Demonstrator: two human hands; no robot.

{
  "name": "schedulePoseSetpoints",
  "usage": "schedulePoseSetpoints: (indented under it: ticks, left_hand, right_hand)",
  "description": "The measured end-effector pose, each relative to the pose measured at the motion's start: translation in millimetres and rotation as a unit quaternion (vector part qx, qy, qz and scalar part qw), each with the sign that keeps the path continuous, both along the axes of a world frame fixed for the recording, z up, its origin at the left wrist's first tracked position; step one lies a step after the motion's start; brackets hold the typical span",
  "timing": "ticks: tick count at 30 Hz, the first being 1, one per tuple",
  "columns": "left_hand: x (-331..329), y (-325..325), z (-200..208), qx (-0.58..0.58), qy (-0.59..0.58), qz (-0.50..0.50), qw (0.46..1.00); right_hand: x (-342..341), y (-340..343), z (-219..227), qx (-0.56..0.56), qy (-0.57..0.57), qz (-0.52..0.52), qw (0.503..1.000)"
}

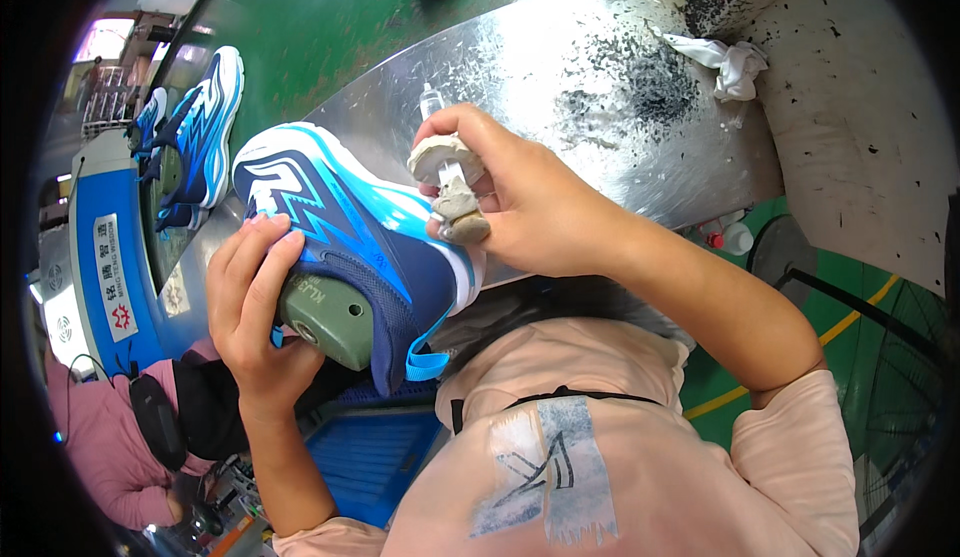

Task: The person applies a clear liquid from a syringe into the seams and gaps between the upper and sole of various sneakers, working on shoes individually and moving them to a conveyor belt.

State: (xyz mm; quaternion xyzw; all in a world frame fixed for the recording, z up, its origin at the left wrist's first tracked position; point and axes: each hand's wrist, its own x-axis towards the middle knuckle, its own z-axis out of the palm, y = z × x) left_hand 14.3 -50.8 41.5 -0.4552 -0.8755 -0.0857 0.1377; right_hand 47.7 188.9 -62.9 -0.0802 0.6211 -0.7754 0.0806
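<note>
A blue and white sports shoe (375, 197) with a green shoe last (330, 322) inside it is tilted in front of me. Closed around its tongue and the last is my left hand (250, 307). My right hand (515, 197) is shut on a syringe (455, 187), beside the shoe's white sole edge. Thick beige residue crusts the syringe's flange and plunger end. Its clear tip (431, 102) shows beyond my fingers, while the barrel between is mostly hidden by my hand. Whether the syringe touches the sole, I cannot tell.
A scuffed metal plate (560, 57) with black stains covers the bench, and a crumpled white cloth (735, 67) lies on it. More shoes on lasts (205, 137) stand along the green conveyor belt (300, 47). A person in pink (110, 447) is at the lower left.
</note>
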Motion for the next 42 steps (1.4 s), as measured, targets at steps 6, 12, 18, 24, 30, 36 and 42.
schedulePoseSetpoints:
  ticks: [6,12,18,24,30,36,42]
  left_hand:
    - [-2,5,7,-0.014,-0.014,0.003,1.000]
    - [-9,18,13,-0.028,-0.045,0.009,0.999]
    - [-16,25,16,-0.049,-0.058,0.005,0.997]
    - [-21,31,19,-0.060,-0.070,0.001,0.996]
    - [-23,33,20,-0.062,-0.083,0.001,0.995]
    - [-24,33,20,-0.057,-0.080,-0.001,0.995]
    - [-24,31,19,-0.057,-0.079,0.005,0.995]
  right_hand:
    - [11,20,17,0.103,0.007,-0.078,0.992]
    - [47,62,14,0.087,0.007,-0.119,0.989]
    - [64,69,2,0.143,0.021,-0.169,0.975]
    - [70,68,-1,0.232,0.081,-0.158,0.956]
    - [79,65,6,0.255,0.111,-0.123,0.953]
    - [81,68,8,0.257,0.106,-0.118,0.953]
    - [90,69,19,0.251,0.020,-0.073,0.965]
